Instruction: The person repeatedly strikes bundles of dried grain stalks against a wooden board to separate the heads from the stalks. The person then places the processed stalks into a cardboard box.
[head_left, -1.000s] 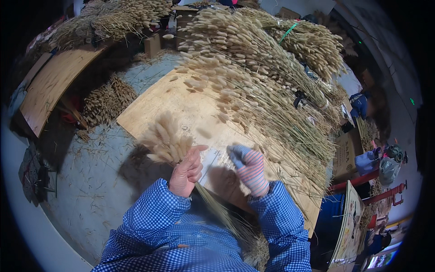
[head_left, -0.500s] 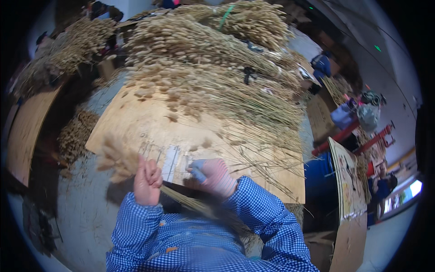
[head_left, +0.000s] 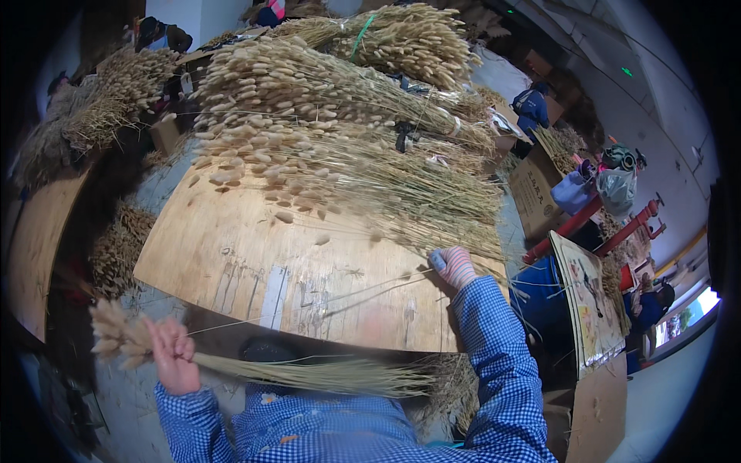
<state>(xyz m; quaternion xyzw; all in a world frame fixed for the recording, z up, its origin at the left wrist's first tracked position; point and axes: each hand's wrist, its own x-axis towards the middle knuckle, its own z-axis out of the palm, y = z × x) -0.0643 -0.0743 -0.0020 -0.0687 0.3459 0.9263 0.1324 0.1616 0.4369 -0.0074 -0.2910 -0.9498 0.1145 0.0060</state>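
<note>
My left hand is closed around a bunch of dried bunny-tail grass, just off the near left edge of the wooden board. The fluffy heads stick out to the left and the pale stems run right, across my front. My right hand, in a pink-striped glove with blue fingertips, is closed over the right part of the board. A thin grass stem stretches leftward from its fingers toward the bunch. Beyond it, a thick layer of loose grass covers the board's far side, heads to the left.
Large bundles of grass are heaped at the back, one with a green tie. More grass lies far left. At right are a cardboard box, red metal bars, a blue barrel and a stained panel. Other people work farther off.
My left hand has moved left and down with the bunch, whose stems now lie nearly level. My right hand has swung right and outward over the board, a stem now trailing from it.
</note>
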